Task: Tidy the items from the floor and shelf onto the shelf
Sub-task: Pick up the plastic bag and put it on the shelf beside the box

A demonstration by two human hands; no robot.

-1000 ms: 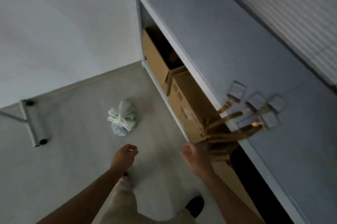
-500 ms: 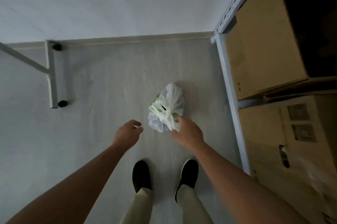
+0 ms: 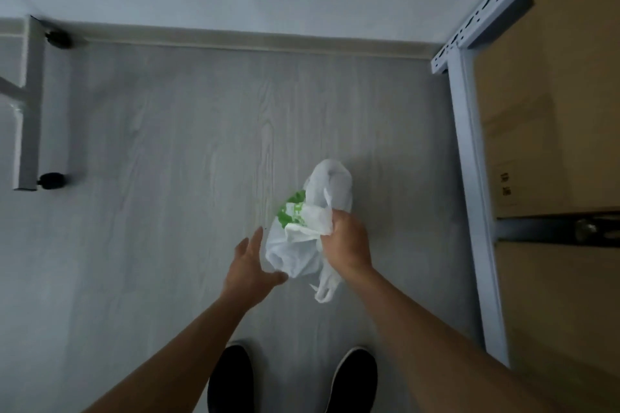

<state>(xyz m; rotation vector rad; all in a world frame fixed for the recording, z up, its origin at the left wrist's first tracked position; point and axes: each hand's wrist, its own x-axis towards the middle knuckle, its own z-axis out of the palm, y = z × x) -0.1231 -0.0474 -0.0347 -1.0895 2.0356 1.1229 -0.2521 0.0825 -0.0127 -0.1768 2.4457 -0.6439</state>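
Observation:
A white plastic bag [image 3: 303, 238] with green print is lifted off the grey floor. My right hand [image 3: 347, 241] is closed on its knotted top, with a loose handle dangling below. My left hand [image 3: 250, 266] is open, fingers spread, at the bag's lower left side, touching or nearly touching it. The metal shelf frame [image 3: 469, 177] stands at the right.
Cardboard boxes [image 3: 550, 110] fill the lower shelf levels at the right. A grey metal stand foot [image 3: 28, 110] with black casters lies at the far left. My two black shoes [image 3: 231, 379] are at the bottom. The wall and skirting board run across the top.
My head has tipped down from the shelf top toward the floor. My right hand has reached the bag, closed on it and raised it; my left hand has opened and moved beside it.

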